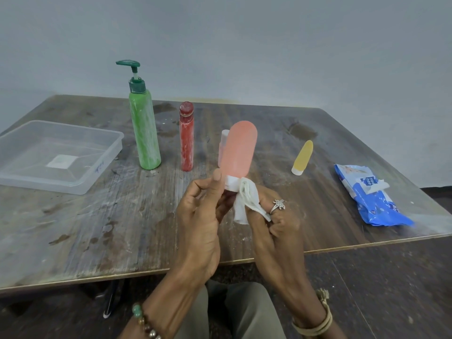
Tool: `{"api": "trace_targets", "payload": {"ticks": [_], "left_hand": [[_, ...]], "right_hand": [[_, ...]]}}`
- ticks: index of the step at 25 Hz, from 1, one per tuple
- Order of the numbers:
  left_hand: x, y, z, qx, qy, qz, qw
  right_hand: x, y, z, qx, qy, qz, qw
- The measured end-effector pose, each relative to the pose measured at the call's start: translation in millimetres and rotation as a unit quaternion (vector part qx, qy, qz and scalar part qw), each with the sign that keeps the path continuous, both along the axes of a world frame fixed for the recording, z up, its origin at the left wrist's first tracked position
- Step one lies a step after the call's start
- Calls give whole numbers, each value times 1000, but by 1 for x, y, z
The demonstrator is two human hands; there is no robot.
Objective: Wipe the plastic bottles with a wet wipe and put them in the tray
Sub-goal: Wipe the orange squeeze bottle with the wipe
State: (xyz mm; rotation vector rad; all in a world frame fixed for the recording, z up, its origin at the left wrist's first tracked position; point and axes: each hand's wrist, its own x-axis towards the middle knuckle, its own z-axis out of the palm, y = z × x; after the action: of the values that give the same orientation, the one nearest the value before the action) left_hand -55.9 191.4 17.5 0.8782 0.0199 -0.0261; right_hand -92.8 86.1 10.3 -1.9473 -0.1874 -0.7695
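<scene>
My left hand [200, 211] grips the white cap end of a pink plastic bottle [239, 149], held upside down above the table's near middle. Against that cap, my right hand [271, 216] pinches a crumpled white wet wipe [245, 203]. A clear plastic tray [14, 177] sits at the left with no bottles in it. Standing on the table are a tall green pump bottle [144, 128], a red bottle [186, 138], a small pale pink bottle [223, 145] mostly hidden behind the held one, and a small yellow bottle [303, 155] on its white cap.
A blue pack of wet wipes [371, 199] lies near the right edge of the worn wooden table [73, 228]. A grey wall stands behind the table. My knees show below the front edge.
</scene>
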Motion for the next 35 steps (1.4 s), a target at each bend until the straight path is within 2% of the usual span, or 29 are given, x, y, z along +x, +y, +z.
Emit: {"api": "trace_targets", "payload": {"ticks": [2, 5, 7, 13, 17, 21, 29, 33, 35], "left_hand": [[0, 0, 0, -5, -3, 6, 1000], [1, -3, -1, 47, -28, 82, 995], [3, -2, -3, 51, -30, 96, 994], [2, 2, -5, -55, 21, 21, 998], [6, 3, -2, -78, 42, 0, 996], [7, 1, 0, -47, 44, 4, 998], [4, 4, -2, -57, 78, -72, 993], [4, 2, -1, -28, 60, -21, 998], [4, 1, -1, -34, 62, -25, 997]], "right_hand": [[-1, 0, -1, 4, 3, 1, 1000], [-3, 1, -5, -7, 3, 9, 1000], [-3, 3, -6, -7, 9, 7, 1000], [-2, 3, -5, -17, -6, 15, 1000], [-2, 0, -5, -14, -3, 3, 1000], [-1, 2, -10, -41, -10, -20, 999], [4, -6, -9, -56, -13, -47, 997], [0, -1, -13, -72, -16, -55, 996], [0, -1, -13, -69, -15, -52, 996]]}}
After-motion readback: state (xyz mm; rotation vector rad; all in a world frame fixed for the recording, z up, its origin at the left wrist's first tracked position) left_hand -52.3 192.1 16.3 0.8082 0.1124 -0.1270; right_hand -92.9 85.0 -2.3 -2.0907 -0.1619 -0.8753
